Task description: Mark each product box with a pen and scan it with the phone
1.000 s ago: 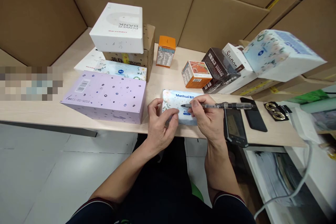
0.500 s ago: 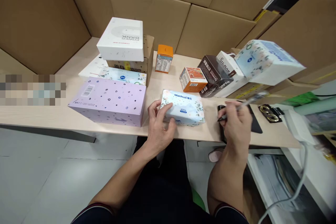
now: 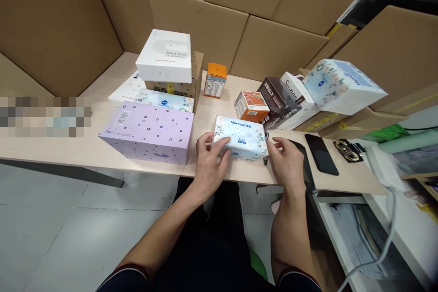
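Manhua tissue pack (image 3: 241, 130): lying on bench (image 3: 68, 151), left hand (image 3: 212, 163) clamping its left end. Right hand (image 3: 288, 161): now touching right end, grip indiscernible; pen (image 3: 265, 162), previously raised, now showing partly between.

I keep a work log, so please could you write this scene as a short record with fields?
Left hand: fingers on left end of tissue pack
Right hand: fingertips at pack's right end
Left of pack: lilac spotted box
Behind pack: nearer orange box
Right of right hand: black phone
Surface: pale tabletop
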Motion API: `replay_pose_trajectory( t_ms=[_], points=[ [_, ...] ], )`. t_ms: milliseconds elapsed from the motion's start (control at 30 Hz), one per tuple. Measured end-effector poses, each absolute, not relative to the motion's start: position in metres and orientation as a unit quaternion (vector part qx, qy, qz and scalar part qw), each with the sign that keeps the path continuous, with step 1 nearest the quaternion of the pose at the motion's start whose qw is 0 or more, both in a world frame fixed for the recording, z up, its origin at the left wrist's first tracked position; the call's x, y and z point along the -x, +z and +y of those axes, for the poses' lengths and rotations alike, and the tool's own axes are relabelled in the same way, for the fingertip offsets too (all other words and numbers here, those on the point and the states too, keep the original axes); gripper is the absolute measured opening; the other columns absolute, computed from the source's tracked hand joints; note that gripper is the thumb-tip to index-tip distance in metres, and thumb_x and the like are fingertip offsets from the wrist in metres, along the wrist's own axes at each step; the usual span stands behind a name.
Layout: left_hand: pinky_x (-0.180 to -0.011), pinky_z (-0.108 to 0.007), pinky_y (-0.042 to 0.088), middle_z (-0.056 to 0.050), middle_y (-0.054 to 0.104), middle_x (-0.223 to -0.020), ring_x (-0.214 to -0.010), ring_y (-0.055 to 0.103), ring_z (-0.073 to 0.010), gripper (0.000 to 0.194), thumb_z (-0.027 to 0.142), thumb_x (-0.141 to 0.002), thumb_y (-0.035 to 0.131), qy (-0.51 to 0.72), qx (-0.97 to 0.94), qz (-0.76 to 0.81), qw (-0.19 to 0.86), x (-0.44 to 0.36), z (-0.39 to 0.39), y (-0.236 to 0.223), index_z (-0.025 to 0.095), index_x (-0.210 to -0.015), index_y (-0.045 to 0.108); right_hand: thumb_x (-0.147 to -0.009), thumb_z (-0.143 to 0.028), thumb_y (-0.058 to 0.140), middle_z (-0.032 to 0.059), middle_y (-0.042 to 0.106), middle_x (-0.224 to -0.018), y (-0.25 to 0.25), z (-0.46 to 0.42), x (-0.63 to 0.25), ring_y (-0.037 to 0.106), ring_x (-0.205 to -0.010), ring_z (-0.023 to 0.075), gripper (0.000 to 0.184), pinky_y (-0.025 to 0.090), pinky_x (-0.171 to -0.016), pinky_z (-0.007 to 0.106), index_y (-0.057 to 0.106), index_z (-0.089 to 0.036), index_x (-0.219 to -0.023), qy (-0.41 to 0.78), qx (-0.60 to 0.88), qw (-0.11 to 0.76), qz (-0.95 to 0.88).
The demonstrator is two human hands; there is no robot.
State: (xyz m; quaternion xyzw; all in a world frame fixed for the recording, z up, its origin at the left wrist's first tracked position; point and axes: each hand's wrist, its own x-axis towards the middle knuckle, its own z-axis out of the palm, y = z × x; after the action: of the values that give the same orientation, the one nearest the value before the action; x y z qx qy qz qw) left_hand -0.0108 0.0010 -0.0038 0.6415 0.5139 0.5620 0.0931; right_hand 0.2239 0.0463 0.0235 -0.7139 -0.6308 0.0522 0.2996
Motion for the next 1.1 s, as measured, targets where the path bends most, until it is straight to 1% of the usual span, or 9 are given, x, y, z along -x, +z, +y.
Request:
replay_pose_trajectory(
  t_ms=[67, 167, 267, 400, 567, 667, 800, 967, 1100],
  points=[
    [-0.101, -0.040, 0.051, -0.010, 0.040, -0.130, -0.127, 0.048, -0.0244, 0.035, 0.015, -0.091, 0.063, 0.566, -0.641, 0.510, 0.094, 0.011, 0.000, -0.004, 0.026, -0.125, 0.063, -0.090, -0.057, 0.048, 0.0197, 0.070, -0.107, 0.026, 0.027, -0.231, 0.063, -0.096, 0.0296, 0.058, 0.047, -0.093, 0.046, 0.070, -0.011, -0.117, -0.027, 0.745, 0.298, -0.596],
    [-0.103, -0.042, 0.050, -0.010, 0.040, -0.132, -0.129, 0.047, -0.0253, 0.039, 0.013, -0.091, 0.062, 0.576, -0.637, 0.504, 0.089, 0.010, -0.001, -0.003, 0.026, -0.128, 0.061, -0.086, -0.068, 0.050, 0.0285, 0.055, -0.138, 0.029, -0.003, -0.242, 0.050, -0.127, 0.0448, 0.080, 0.040, -0.101, 0.061, 0.055, -0.010, -0.141, -0.080, 0.812, 0.215, -0.536],
    [-0.101, -0.044, 0.049, -0.011, 0.043, -0.130, -0.127, 0.048, -0.0261, 0.043, 0.012, -0.089, 0.061, 0.587, -0.631, 0.505, 0.061, 0.009, -0.003, -0.004, 0.025, -0.129, 0.059, -0.080, -0.076, 0.052, 0.0289, 0.044, -0.150, 0.031, -0.022, -0.251, 0.044, -0.133, 0.0513, 0.099, 0.040, -0.100, 0.065, 0.035, -0.015, -0.156, 0.005, 0.849, 0.109, -0.517],
    [-0.090, -0.039, 0.052, -0.010, 0.047, -0.120, -0.115, 0.054, -0.0242, 0.039, 0.008, -0.084, 0.062, 0.622, -0.622, 0.475, -0.021, 0.007, -0.006, -0.005, 0.023, -0.120, 0.062, -0.082, -0.073, 0.052, 0.0258, 0.054, -0.142, 0.033, -0.023, -0.258, 0.048, -0.131, 0.0480, 0.097, 0.040, -0.103, 0.060, 0.030, -0.016, -0.158, 0.049, 0.843, 0.073, -0.531],
    [-0.080, -0.035, 0.054, -0.009, 0.050, -0.108, -0.101, 0.056, -0.0213, 0.033, 0.009, -0.079, 0.063, 0.648, -0.613, 0.447, -0.064, 0.007, -0.009, -0.007, 0.020, -0.110, 0.063, -0.077, -0.060, 0.061, 0.0274, 0.057, -0.136, 0.029, -0.017, -0.254, 0.051, -0.128, 0.0464, 0.098, 0.041, -0.103, 0.059, 0.034, -0.010, -0.156, 0.049, 0.836, 0.151, -0.525],
    [-0.074, -0.032, 0.055, -0.007, 0.056, -0.099, -0.091, 0.058, -0.0193, 0.031, 0.009, -0.080, 0.062, 0.660, -0.631, 0.406, -0.046, 0.008, -0.009, -0.009, 0.019, -0.110, 0.063, -0.074, -0.058, 0.064, 0.0279, 0.055, -0.142, 0.024, -0.024, -0.242, 0.050, -0.132, 0.0454, 0.098, 0.039, -0.108, 0.059, 0.039, -0.007, -0.153, 0.041, 0.813, 0.248, -0.525],
    [-0.068, -0.030, 0.055, -0.006, 0.066, -0.090, -0.078, 0.062, -0.0173, 0.036, 0.008, -0.084, 0.058, 0.644, -0.696, 0.319, 0.006, 0.008, -0.010, -0.009, 0.016, -0.120, 0.061, -0.074, -0.057, 0.068, 0.0228, 0.056, -0.144, 0.026, -0.044, -0.216, 0.054, -0.130, 0.0389, 0.092, 0.042, -0.108, 0.057, 0.044, -0.012, -0.150, -0.005, 0.769, 0.384, -0.511],
    [-0.074, -0.032, 0.058, -0.010, 0.071, -0.105, -0.085, 0.066, -0.0190, 0.057, 0.019, -0.093, 0.056, 0.578, -0.759, 0.277, 0.112, 0.012, -0.011, -0.003, 0.019, -0.149, 0.044, -0.077, -0.049, 0.073, 0.0199, 0.059, -0.138, 0.032, -0.063, -0.169, 0.059, -0.125, 0.0329, 0.088, 0.050, -0.103, 0.051, 0.041, -0.017, -0.152, -0.055, 0.688, 0.445, -0.571],
    [-0.076, -0.032, 0.059, -0.011, 0.067, -0.115, -0.088, 0.065, -0.0179, 0.062, 0.029, -0.098, 0.054, 0.572, -0.757, 0.247, 0.198, 0.019, -0.011, 0.000, 0.025, -0.156, 0.034, -0.079, -0.042, 0.075, 0.0184, 0.059, -0.136, 0.029, -0.065, -0.134, 0.059, -0.126, 0.0308, 0.086, 0.051, -0.103, 0.050, 0.037, -0.020, -0.153, -0.077, 0.618, 0.456, -0.636]
  ],
)
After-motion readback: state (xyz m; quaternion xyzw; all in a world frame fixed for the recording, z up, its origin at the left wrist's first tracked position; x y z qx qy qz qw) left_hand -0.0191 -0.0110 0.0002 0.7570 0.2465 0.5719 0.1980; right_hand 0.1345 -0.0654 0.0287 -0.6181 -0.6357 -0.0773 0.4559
